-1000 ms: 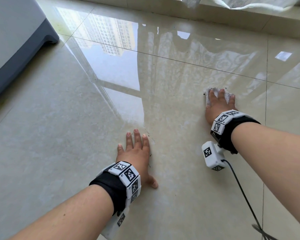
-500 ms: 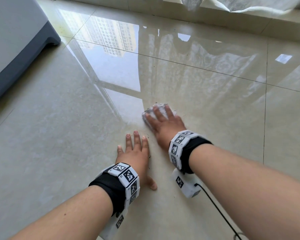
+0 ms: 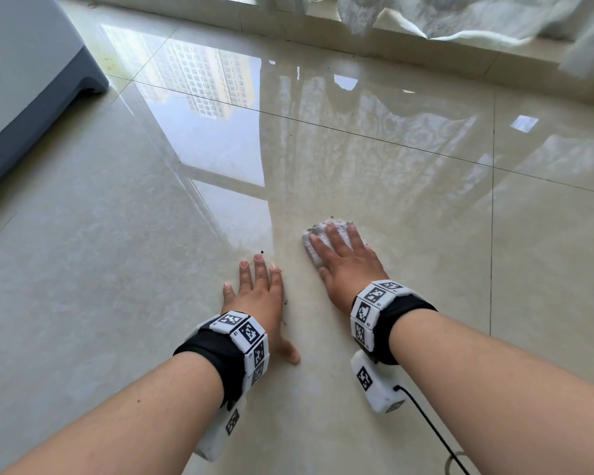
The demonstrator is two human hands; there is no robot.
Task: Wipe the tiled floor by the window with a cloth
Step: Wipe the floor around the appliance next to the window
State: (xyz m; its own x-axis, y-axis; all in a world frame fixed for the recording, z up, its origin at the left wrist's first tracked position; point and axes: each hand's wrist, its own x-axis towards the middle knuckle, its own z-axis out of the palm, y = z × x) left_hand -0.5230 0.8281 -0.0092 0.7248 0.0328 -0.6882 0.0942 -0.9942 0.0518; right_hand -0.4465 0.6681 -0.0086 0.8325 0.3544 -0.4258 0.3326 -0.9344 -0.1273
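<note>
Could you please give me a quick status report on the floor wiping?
Right hand flat, pressing white cloth on tiled floor. Left hand flat on tile, empty. Small dark specks near left fingertips. Nothing blocking.

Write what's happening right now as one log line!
step: wiping | right hand: flat, pressing crumpled white cloth on glossy beige tiled floor | left hand: flat on floor, bracing | dark specks near fingers
</note>
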